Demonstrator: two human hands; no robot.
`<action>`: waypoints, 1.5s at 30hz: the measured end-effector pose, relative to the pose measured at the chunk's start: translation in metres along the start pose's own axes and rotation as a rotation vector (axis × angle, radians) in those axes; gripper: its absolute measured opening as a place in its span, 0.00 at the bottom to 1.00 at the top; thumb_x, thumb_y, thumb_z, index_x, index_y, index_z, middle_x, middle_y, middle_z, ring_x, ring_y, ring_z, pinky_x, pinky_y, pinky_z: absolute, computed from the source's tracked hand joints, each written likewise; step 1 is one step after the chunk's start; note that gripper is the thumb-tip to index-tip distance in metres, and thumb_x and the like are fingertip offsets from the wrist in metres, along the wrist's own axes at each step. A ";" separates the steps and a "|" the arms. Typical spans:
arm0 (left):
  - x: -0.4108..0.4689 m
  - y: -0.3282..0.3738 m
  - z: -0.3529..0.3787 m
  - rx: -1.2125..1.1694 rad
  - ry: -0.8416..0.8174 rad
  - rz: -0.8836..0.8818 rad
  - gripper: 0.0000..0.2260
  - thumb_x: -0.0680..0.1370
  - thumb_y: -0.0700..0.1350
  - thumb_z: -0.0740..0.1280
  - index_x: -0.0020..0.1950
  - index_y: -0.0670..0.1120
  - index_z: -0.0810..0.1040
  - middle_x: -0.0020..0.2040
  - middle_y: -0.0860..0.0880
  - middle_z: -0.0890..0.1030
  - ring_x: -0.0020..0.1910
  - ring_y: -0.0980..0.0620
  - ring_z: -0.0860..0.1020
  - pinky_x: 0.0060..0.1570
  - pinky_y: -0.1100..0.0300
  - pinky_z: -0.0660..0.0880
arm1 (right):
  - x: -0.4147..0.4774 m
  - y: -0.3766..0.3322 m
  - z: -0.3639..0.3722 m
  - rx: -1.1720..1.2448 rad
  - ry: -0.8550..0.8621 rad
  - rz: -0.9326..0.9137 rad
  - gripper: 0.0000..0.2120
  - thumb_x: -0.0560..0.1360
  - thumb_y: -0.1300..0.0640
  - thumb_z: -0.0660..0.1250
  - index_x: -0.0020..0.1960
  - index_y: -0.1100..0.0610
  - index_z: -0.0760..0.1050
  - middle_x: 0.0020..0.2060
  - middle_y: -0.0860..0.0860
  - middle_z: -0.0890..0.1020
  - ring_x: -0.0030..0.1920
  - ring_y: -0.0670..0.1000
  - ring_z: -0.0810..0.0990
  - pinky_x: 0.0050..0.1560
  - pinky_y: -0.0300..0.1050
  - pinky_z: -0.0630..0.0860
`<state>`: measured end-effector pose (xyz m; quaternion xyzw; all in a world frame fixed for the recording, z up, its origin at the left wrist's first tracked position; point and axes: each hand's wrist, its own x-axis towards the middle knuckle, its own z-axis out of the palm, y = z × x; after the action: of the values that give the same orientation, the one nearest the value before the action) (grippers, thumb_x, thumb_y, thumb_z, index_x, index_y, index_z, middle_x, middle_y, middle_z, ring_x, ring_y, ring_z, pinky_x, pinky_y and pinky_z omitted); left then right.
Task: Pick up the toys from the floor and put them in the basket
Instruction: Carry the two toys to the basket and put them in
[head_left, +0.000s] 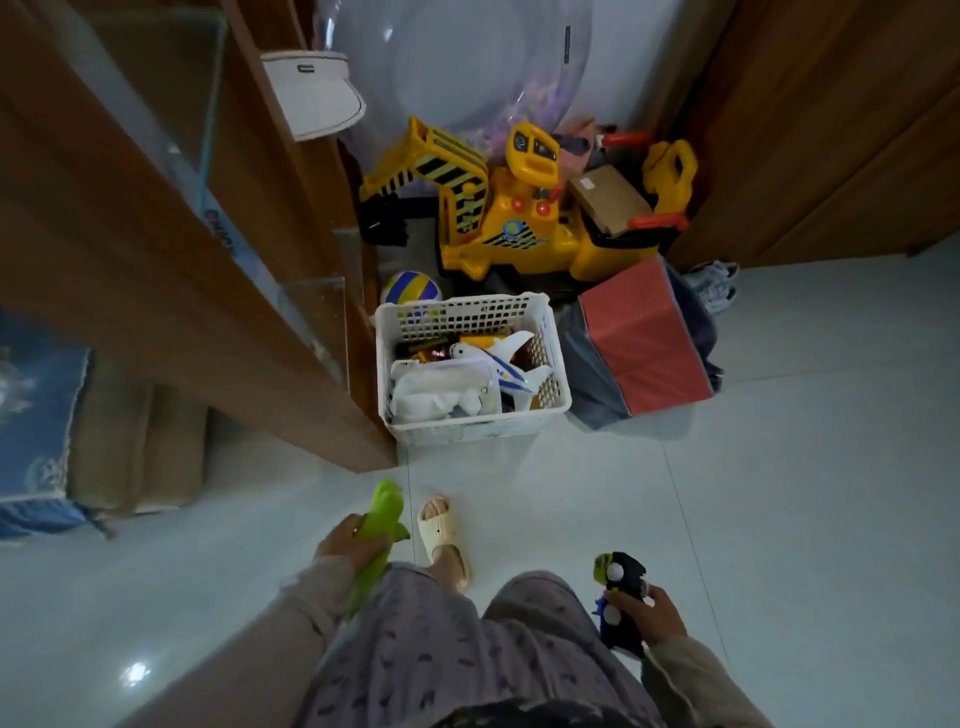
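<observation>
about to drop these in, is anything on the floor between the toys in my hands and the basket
Nothing visible blocks the way. The left hand holds a green toy and the right hand a dark toy; only bare floor tile and your own slippered foot lie before the white basket.

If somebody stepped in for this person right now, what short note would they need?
Left hand: closed on a green toy.
Right hand: closed on a black toy with white knobs.
White basket: on the floor ahead, beside the wooden shelf, already holding a toy plane and other bits.
Done: both toys are off the floor.
Left: step closer and drop both toys into the basket. The ball behind the basket may need collecting too.
</observation>
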<state>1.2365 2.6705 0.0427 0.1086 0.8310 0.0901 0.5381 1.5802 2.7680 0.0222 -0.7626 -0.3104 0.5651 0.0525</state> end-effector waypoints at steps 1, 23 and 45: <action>0.004 0.016 -0.006 -0.020 -0.010 0.009 0.26 0.71 0.50 0.70 0.65 0.40 0.72 0.63 0.39 0.77 0.59 0.40 0.76 0.57 0.52 0.72 | 0.000 -0.009 0.004 0.014 0.005 -0.014 0.16 0.71 0.77 0.64 0.57 0.83 0.68 0.38 0.63 0.81 0.44 0.62 0.78 0.28 0.38 0.78; 0.127 0.109 0.019 0.809 0.077 0.102 0.21 0.71 0.56 0.63 0.64 0.56 0.73 0.65 0.51 0.70 0.65 0.48 0.69 0.61 0.53 0.69 | 0.152 -0.144 0.052 -0.312 -0.170 0.130 0.07 0.71 0.69 0.67 0.34 0.64 0.75 0.29 0.58 0.79 0.31 0.51 0.81 0.36 0.36 0.73; 0.427 0.201 0.118 1.029 0.249 0.672 0.17 0.48 0.42 0.78 0.35 0.47 0.83 0.27 0.48 0.80 0.23 0.49 0.79 0.15 0.63 0.71 | 0.442 -0.216 0.251 -0.435 -0.048 -0.230 0.37 0.69 0.58 0.72 0.73 0.51 0.59 0.62 0.58 0.77 0.62 0.60 0.76 0.60 0.49 0.73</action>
<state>1.1920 2.9853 -0.3249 0.5976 0.7450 -0.1452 0.2583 1.3405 3.1091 -0.3406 -0.7018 -0.5107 0.4934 -0.0563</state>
